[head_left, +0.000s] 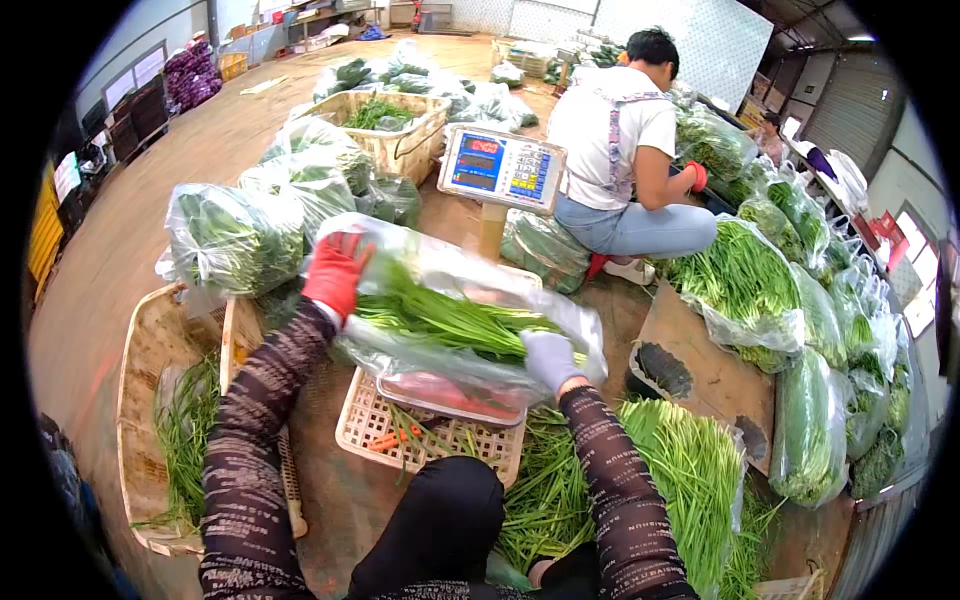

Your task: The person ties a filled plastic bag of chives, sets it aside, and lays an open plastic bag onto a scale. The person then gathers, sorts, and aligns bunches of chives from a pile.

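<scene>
A clear plastic bag (578, 318) lies spread across the weighing scale's tray (450, 398), with a bunch of long garlic chives (440, 318) inside it. My left hand (337, 270), in a red glove, grips the bag's upper left edge; the fingers are slightly blurred. At the other end, my right hand (552, 360), in a pale grey glove, closes over the stalk ends at the bag's mouth. Behind the tray stands the scale's display (503, 168) on its post. A white plastic crate (350, 425) sits under the tray, with an orange-handled tool (393, 437) on it.
Loose chives (685, 470) are heaped by my right arm. A worn crate (140, 400) with scattered greens stands left. Filled bags (235, 235) and another crate (430, 140) lie beyond. A co-worker (620, 150) squats at the right, near rows of bagged greens (740, 280).
</scene>
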Motion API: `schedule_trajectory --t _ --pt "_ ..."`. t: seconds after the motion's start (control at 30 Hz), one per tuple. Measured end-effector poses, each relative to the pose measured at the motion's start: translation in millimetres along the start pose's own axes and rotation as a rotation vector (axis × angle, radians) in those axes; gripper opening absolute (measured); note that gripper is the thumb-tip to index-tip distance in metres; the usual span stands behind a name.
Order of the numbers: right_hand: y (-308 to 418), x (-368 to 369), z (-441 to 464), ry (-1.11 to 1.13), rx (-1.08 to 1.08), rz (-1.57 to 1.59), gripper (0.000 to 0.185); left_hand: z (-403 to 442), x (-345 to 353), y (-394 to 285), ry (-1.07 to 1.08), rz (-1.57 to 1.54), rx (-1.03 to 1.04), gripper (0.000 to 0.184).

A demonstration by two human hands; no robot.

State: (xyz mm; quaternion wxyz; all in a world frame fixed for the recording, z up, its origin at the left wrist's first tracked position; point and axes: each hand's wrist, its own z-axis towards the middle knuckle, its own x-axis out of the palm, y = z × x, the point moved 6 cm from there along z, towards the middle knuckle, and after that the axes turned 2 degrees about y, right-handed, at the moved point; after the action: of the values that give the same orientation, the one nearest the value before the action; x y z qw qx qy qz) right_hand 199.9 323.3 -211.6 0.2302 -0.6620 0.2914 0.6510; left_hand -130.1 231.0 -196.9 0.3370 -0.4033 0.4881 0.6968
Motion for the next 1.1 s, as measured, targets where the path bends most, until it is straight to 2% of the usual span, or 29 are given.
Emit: schedule_trajectory --t 0.03,0.07,0.1,0.17,0.2,0.23,0.27,0.3,0.37,0.4,0.43,0.47,0.5,0.57,0.63,0.7,0.77,0.83,0.9,0.97,1.0,1.03,1.07,1.1 --pt "0 -23 -13 0.008 0.047 -0.083 0.028 -5 10 20 -0.145 0.25 0.026 0.051" --pt "-17 6 -14 -0.379 -0.17 0.001 0.028 -17 -38 20 -0.022 0.121 0.045 0.053" --pt "-14 6 -8 -0.371 -0.174 0.006 0.028 -24 -63 18 0.075 0.108 0.093 0.043" --pt "-2 -17 11 -0.396 -0.157 0.048 0.045 -34 -83 15 0.107 0.097 0.147 0.044" --pt "9 -24 26 -0.196 -0.08 0.03 0.058 -33 -77 16 0.109 0.097 0.146 0.044" --pt "16 -26 34 0.002 -0.003 0.01 0.073 -33 -72 16 0.005 0.125 0.196 0.057" --pt "25 -37 28 -0.329 -0.147 -0.037 0.084 -33 -70 14 -0.099 0.152 0.245 0.072" --pt "18 -33 28 -0.329 -0.146 -0.039 0.084 -33 -62 15 -0.1 0.151 0.245 0.072" --pt "15 -39 20 -0.116 -0.2 0.302 0.08 -38 -72 6 -0.283 0.15 0.276 0.078" --pt "10 -43 5 -0.201 -0.301 0.455 0.068 -40 -72 1 -0.287 0.14 0.283 0.078" --pt "11 -61 -17 -0.116 -0.281 0.701 0.047 -42 -79 -6 -0.093 0.094 0.277 0.078" --pt "9 -79 -43 -0.06 -0.252 0.845 0.04 -45 -87 -17 0.096 0.047 0.283 0.078" --pt "1 -94 -73 -0.009 -0.204 0.989 0.033 -50 -101 -32 0.11 0.02 0.304 0.07" --pt "-39 -129 -135 -0.151 -0.144 1.008 0.027 -57 -131 -80 0.653 -0.084 0.408 0.057" --pt "-99 -147 -195 -0.387 0.183 1.237 0.024 -74 -137 -142 0.586 -0.548 0.785 0.051" --pt "-177 -138 -264 -0.623 0.462 1.192 0.017 -104 -176 -209 1.0 -0.927 1.02 0.05" --pt "-244 -95 -335 -0.722 0.697 0.978 0.019 -123 -205 -266 0.853 -0.937 1.284 0.049" --pt "-291 -32 -402 -0.587 0.833 0.673 0.03 -134 -206 -336 0.859 -0.917 1.404 0.05" --pt "-300 26 -443 -0.187 0.969 0.281 0.038 -140 -198 -403 0.869 -0.972 1.471 0.049" --pt "-278 67 -463 -0.11 1.059 0.269 0.037 -141 -192 -460 0.802 -1.21 1.369 0.052" --pt "-272 75 -462 -0.107 1.085 0.148 0.036 -148 -188 -483 0.806 -1.207 1.374 0.052" --pt "-269 81 -460 -0.101 1.106 0.027 0.036 -149 -182 -503 0.932 -1.42 1.208 0.048" --pt "-265 82 -451 -0.171 1.04 -0.091 0.026 -152 -175 -519 1.052 -1.622 1.019 0.044" --pt "-269 89 -444 -0.168 1.043 -0.087 0.026 -162 -168 -532 1.058 -1.618 1.019 0.044"
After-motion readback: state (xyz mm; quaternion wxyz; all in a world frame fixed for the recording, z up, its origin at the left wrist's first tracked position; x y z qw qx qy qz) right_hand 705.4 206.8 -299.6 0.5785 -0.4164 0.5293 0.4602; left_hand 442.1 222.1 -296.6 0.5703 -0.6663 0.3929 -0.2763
